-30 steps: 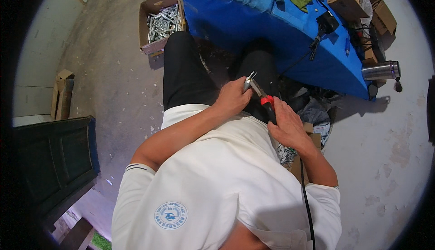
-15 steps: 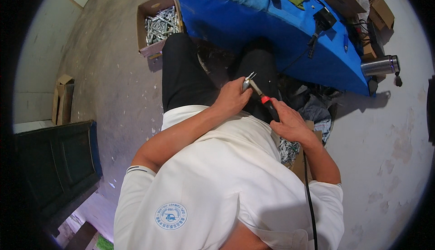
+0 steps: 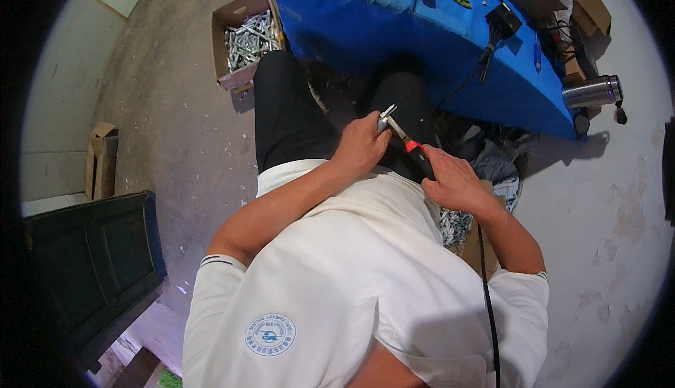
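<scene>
Holding a pronged metal piece (image 3: 383, 121) and a red-collared tool (image 3: 414, 149) over the lap.
The metal piece is pinched by the fingers of the left hand (image 3: 360, 143), its long axis slanted and its prongs pointed forward and slightly right. The tool's black handle is gripped by the curled fingers of the right hand (image 3: 452, 178); its long axis is slanted from handle at lower right to metal end at upper left, beside the piece; whether contact is made cannot be told. The blue-covered table (image 3: 429, 43) is seen beyond.
</scene>
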The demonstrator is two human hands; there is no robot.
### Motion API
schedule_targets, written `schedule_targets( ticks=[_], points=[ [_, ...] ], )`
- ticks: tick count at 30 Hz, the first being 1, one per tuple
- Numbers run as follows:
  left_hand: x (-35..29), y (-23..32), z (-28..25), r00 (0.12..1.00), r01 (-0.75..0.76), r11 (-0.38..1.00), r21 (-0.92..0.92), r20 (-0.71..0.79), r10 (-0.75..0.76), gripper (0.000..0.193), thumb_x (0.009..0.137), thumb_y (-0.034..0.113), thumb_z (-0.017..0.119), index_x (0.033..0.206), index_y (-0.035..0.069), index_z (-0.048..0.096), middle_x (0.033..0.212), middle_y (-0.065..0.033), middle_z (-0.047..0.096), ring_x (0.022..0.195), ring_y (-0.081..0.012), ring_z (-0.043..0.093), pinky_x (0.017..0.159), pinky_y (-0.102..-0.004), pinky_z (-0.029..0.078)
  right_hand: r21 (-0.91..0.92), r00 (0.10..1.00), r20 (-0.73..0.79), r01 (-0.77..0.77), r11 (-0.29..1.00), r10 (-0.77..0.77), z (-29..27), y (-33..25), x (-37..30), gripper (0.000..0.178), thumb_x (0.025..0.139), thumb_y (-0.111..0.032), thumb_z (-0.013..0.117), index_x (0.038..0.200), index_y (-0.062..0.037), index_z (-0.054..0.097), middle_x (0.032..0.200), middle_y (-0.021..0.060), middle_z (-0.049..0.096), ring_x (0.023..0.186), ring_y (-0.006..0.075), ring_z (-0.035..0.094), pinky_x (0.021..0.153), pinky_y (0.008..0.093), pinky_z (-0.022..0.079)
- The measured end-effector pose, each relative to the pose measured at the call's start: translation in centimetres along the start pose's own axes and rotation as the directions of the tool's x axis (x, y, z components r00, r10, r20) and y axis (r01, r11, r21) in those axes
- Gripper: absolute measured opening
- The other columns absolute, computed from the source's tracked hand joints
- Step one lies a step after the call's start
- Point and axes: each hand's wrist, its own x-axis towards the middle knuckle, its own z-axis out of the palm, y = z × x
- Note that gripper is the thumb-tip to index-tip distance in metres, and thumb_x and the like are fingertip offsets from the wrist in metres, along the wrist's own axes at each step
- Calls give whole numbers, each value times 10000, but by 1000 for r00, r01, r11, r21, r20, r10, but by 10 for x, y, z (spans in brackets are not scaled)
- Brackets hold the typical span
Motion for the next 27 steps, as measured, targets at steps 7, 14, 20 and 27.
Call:
schedule_targets(
  ticks=[7,14,20,27],
  points=[
    [-1,0,-6,998,-53,998,37,16,52,179,824,133,639,842,-8,530,721,-249,591,711,-443,580,619,-497,435,15,995,79,-65,998,64,-2,-1,3,514,718,-122,538,1214,1,486,1031,258,603,986,434,573,860,473,463],
    [-2,-3,-5,984,-163,985,63,-60,166,171,815,100,643,843,-25,530,678,-251,569,645,-420,585,563,-451,434,29,1000,16,-13,999,12,3,0,2,417,758,-130,577,1132,26,479,1043,270,594,992,434,577,878,486,447],
    [-4,2,-8,991,-127,992,18,-31,127,182,824,114,646,829,-30,535,671,-250,564,620,-394,584,553,-429,432,-81,997,-58,44,996,-49,7,5,1,462,732,-114,655,1130,28,470,1061,265,586,978,422,580,855,482,451],
    [-7,-2,-11,995,-69,990,-121,67,77,179,856,138,623,860,-34,574,638,-180,549,579,-261,550,560,-363,432,-240,975,-166,106,965,-149,14,15,1,576,656,-61,681,1178,33,457,1039,205,567,963,384,570,827,433,460]
  ],
)
